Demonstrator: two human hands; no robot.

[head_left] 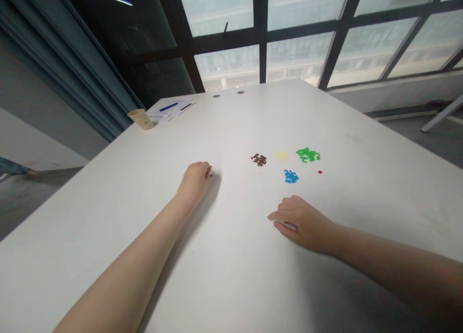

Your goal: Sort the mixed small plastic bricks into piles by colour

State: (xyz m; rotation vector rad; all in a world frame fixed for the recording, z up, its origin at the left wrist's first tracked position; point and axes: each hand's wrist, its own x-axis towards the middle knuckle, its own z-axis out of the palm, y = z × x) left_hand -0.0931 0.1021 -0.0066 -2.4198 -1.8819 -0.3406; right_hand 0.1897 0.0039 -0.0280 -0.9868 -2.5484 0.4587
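Note:
My left hand (197, 181) is closed above the white table (235, 256), left of the coloured piles. Small dark and yellowish pieces (211, 171) peek out at its fingertips. Closer to me, my right hand (302, 222) rests low over the tabletop with thumb and forefinger nearly together; whatever may be between them is too small to make out. Beyond it lie flat little pieces in piles: blue (291, 176), brown (259, 159), pale yellow (282, 156) and green (308, 155). One red piece (320, 172) sits apart, right of the blue pile.
A tan paper cup (142, 119) stands at the table's far left edge. Beside it are paper sheets (173, 108) with a blue pen (168, 107). Two round grommets are set in the far end. Windows and a blue curtain (68, 58) border the table.

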